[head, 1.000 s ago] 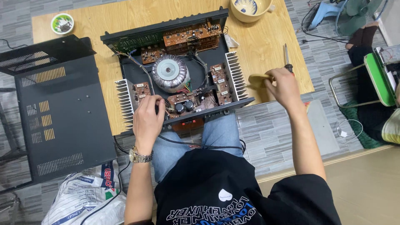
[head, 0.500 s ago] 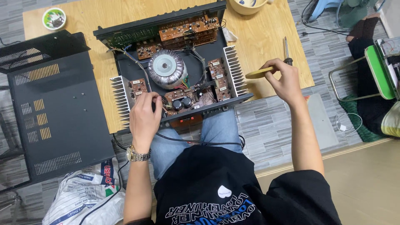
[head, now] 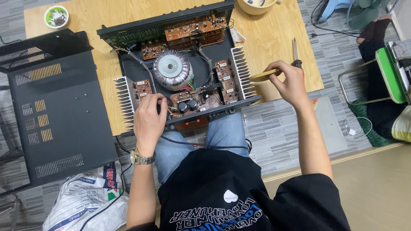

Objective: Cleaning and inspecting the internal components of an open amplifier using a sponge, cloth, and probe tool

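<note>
An opened black amplifier chassis (head: pixel 128 68) lies on a low wooden table (head: pixel 274 38), with a round silver transformer (head: pixel 171 68), brown circuit boards and finned heat sinks inside. My left hand (head: pixel 149 122), wearing a wristwatch, rests on the chassis's near edge beside a small circuit board, fingers curled on it. My right hand (head: pixel 291 83) is to the right of the chassis, closed on a tool with a yellow handle (head: pixel 263 76). A soldering iron (head: pixel 295 53) lies on the table just beyond that hand.
The amplifier's black metal cover (head: pixel 55 111) lies on the floor at left. A small round tin (head: pixel 56 16) sits at the table's far left corner and a yellow bowl (head: pixel 257 5) at the far edge. A printed plastic bag (head: pixel 85 199) lies near left; a green-seated chair (head: pixel 385 70) stands at right.
My right hand with the yellow-handled tool has shifted slightly toward the chassis. My left hand has stayed on the near edge of the chassis. The view has shifted a little.
</note>
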